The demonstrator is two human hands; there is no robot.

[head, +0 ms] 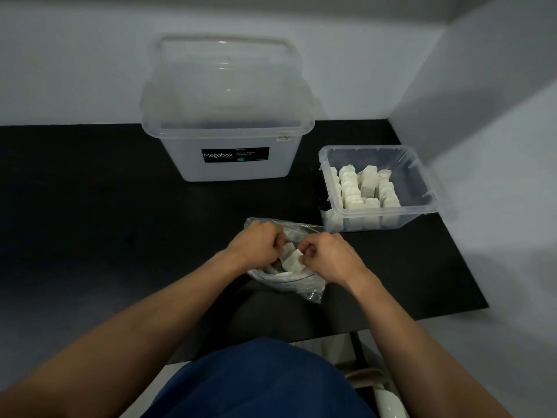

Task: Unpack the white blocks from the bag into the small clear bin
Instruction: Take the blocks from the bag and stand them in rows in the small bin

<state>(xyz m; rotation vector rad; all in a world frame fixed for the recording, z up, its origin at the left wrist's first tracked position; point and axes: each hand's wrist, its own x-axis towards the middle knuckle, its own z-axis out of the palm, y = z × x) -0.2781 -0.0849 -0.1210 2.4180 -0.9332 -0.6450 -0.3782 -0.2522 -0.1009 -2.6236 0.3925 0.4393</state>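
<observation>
— Where is each thing now?

— The bag [301, 286] lies on the tabletop [120, 221] at 6 o'clock, near the edge. The left hand [259, 242] has its fingers curled on the mouth of the bag. The right hand [328, 256] seems to pinch one white block [292, 262] there. The small clear bin [422, 179] stands at 2 o'clock and holds many blocks [364, 188]. The large box [229, 164] is at 12.

— How to do this step well?

— I think the left hand should hold the mouth wide, so the plastic does not catch the block. Lift it straight out, carry it toward 2 o'clock, and set it in the bare right part of the bin.
</observation>
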